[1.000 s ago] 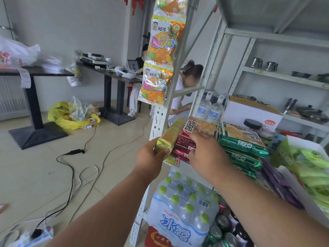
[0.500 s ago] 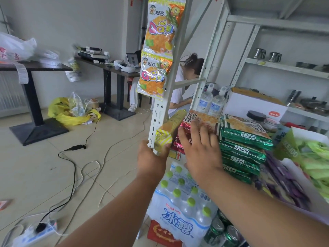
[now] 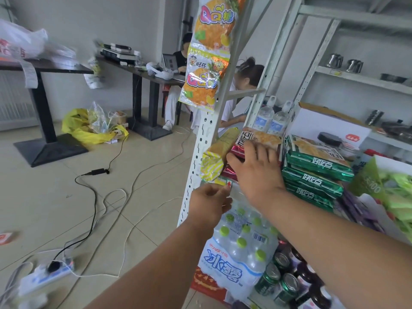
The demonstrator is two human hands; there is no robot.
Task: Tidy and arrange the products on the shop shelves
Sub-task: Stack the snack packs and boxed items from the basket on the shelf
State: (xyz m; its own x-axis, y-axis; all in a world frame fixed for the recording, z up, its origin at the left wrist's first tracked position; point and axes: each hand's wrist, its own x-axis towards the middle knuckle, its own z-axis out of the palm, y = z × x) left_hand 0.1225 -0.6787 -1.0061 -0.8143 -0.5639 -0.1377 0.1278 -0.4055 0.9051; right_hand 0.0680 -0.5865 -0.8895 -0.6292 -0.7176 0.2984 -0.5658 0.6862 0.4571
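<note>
Yellow-and-white striped foil marks the long biscuit packet (image 3: pixel 213 162) that leans on its side at the left end of the white metal shelf (image 3: pixel 223 182), its front end jutting past the perforated white upright (image 3: pixel 200 152) and beyond the shelf lip. Just beside it sits the stack of red foil biscuit packets (image 3: pixel 234 152), topped by an orange-faced one, and the right hand (image 3: pixel 256 172) rests on that stack with fingers (image 3: pixel 258 152) spread flat over the top and front. The left hand (image 3: pixel 209 204) hangs just below the shelf edge, apart from the yellow packet, its fingers loosely curled and holding nothing.

The likely trouble is the yellow packet: with nothing under its overhanging end, a push from the right hand on the red stack could nudge it sideways and tip it off onto the shrink-wrapped case of green-capped water bottles (image 3: pixel 240 248) below. Pressing unevenly could also slide the slick foil packets apart, toward the neighbouring stack of green foil packets (image 3: pixel 316 170).
</note>
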